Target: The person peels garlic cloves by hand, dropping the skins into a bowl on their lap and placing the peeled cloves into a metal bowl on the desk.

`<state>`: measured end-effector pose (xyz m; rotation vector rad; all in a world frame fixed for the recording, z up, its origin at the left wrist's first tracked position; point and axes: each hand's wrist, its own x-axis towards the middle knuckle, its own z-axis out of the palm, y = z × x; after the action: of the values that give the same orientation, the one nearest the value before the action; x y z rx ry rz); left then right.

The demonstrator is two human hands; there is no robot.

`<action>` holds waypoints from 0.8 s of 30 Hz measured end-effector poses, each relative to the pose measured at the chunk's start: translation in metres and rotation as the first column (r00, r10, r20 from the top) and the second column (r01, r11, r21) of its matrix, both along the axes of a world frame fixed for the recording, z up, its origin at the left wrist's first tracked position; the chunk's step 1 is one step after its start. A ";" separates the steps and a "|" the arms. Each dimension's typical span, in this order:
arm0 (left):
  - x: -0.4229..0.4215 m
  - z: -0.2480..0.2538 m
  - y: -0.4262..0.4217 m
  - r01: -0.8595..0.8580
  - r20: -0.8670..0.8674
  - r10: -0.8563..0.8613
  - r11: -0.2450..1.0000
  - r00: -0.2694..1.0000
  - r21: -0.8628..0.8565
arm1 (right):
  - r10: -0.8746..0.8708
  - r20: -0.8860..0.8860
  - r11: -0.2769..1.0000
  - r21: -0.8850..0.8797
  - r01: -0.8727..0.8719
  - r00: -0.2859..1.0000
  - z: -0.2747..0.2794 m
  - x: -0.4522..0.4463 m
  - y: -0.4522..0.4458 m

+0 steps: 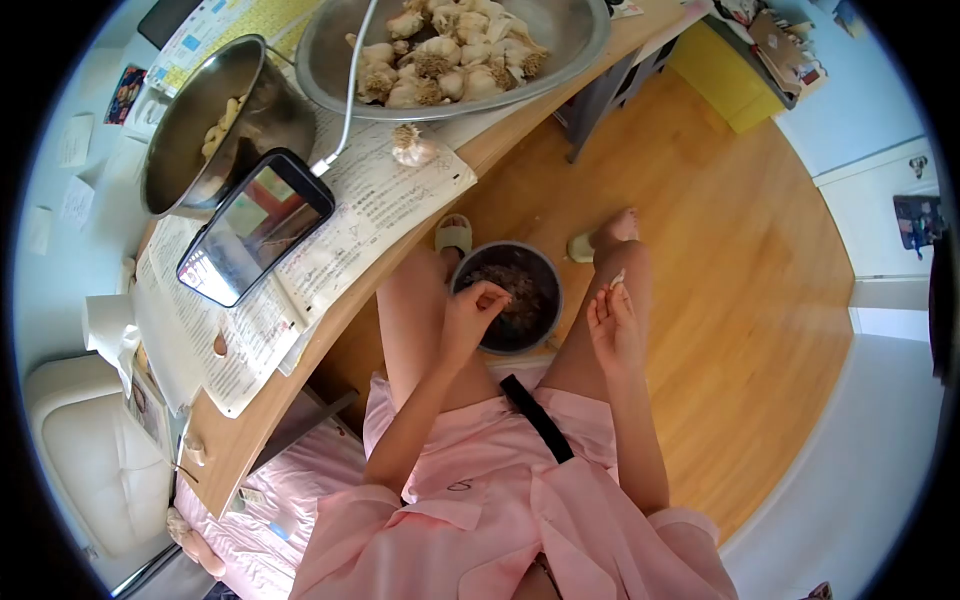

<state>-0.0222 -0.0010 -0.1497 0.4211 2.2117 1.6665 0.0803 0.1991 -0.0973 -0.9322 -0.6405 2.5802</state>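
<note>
My left hand [477,308] is over the dark round bin [556,305] on the floor between my legs. Its fingers are pinched together, and what they hold, if anything, is too small to make out. Dry scraps, which look like garlic skins [520,290], lie inside the bin. To the right, above my thigh, my right hand [613,322] is turned palm up. Its fingertips pinch a small pale garlic clove [618,279]. On the table, a wide metal basin [570,62] holds several garlic bulbs [440,55]. Peeled cloves [222,128] lie in a deeper metal pot [272,110].
A phone [258,228] with a white cable [352,90] leans near the pot. Printed sheets [400,195] cover the table [345,330]; a single garlic bulb [413,147] and a brown scrap [220,344] lie on them. A yellow box [725,75] stands at upper right.
</note>
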 end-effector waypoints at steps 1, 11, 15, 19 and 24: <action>-0.003 -0.007 -0.001 0.008 -0.006 -0.008 0.998 1.000 -0.055 | -0.012 0.009 1.000 -0.002 0.012 1.000 -0.001 0.002 0.002; -0.015 -0.044 0.000 0.088 -0.093 -0.114 0.964 0.989 -0.253 | -0.013 0.153 0.979 0.202 -0.018 0.988 -0.025 0.005 0.021; -0.019 -0.042 0.003 0.094 -0.085 -0.116 0.968 0.990 -0.233 | -0.010 0.205 0.967 0.250 -0.042 0.979 -0.028 0.002 0.026; -0.019 -0.050 0.010 0.053 0.018 -0.051 0.986 0.999 -0.160 | -0.005 0.194 0.977 0.211 -0.037 0.981 -0.035 0.001 0.029; -0.018 -0.049 0.014 -0.037 0.026 0.041 0.988 0.999 -0.147 | 0.038 0.144 0.981 0.181 -0.064 0.989 -0.037 0.001 0.029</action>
<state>-0.0401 0.0128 -0.1988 0.3159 2.3161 1.5059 0.0811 0.2277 -0.1343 -1.0524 -0.9378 2.4619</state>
